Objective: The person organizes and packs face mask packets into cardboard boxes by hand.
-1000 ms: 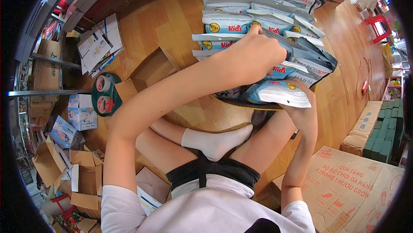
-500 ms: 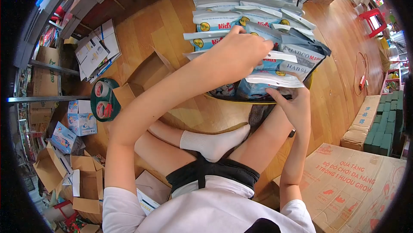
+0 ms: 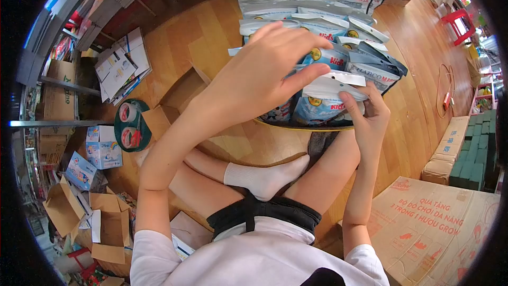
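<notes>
Rows of mask packets stand upright in a dark container with a yellow rim (image 3: 296, 127), in front of my folded legs. My right hand (image 3: 369, 111) has thumb and fingers closed on the white top edge of the nearest blue Kids mask packet (image 3: 320, 109). My left hand (image 3: 270, 69) hovers over the rows with thumb and fingers apart and nothing in it, hiding some packets beneath. Just past its fingertips is another Kids mask packet (image 3: 333, 58). To the right stands a grey Habco mask packet (image 3: 373, 70).
A large printed carton (image 3: 423, 228) lies at my right, near green stacked blocks (image 3: 473, 148). At left are open cardboard boxes (image 3: 111, 228), a green holder (image 3: 132, 125) with tape rolls, and papers (image 3: 123, 66). A red stool (image 3: 459, 27) stands far right.
My left hand has drawn back toward the left from the packets, and its fingers have spread. My right hand has risen slightly at the nearest packet, whose front now shows more.
</notes>
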Demonstrator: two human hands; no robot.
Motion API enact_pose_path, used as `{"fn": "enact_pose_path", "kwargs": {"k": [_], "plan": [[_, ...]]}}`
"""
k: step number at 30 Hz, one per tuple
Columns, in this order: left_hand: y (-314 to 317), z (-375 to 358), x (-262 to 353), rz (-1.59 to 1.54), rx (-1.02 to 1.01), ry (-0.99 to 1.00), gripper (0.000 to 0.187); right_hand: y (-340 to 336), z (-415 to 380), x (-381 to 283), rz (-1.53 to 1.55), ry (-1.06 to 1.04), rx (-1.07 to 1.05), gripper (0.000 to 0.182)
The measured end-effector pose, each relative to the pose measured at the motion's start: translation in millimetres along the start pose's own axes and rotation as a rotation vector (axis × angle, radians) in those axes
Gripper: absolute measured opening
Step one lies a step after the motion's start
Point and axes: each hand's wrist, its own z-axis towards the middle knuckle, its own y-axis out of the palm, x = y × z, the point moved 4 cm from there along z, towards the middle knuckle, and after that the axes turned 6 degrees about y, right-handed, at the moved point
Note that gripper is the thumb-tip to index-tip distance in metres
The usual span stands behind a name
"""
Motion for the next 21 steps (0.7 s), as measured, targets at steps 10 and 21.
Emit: {"fn": "enact_pose_path", "kwargs": {"k": [10,21], "plan": [[-68.6,-221.3,-88.3,0.951,0.055,-0.652,0.085,-34.4,-65.1,-15.4,-0.016,-0.193,0.306,0.054],[-69.1,-367.8,-156.7,0.483,-0.211,-1.012,0.055,18.1,-85.9,-30.4,0.030,-0.023,0.330,0.036]]}}
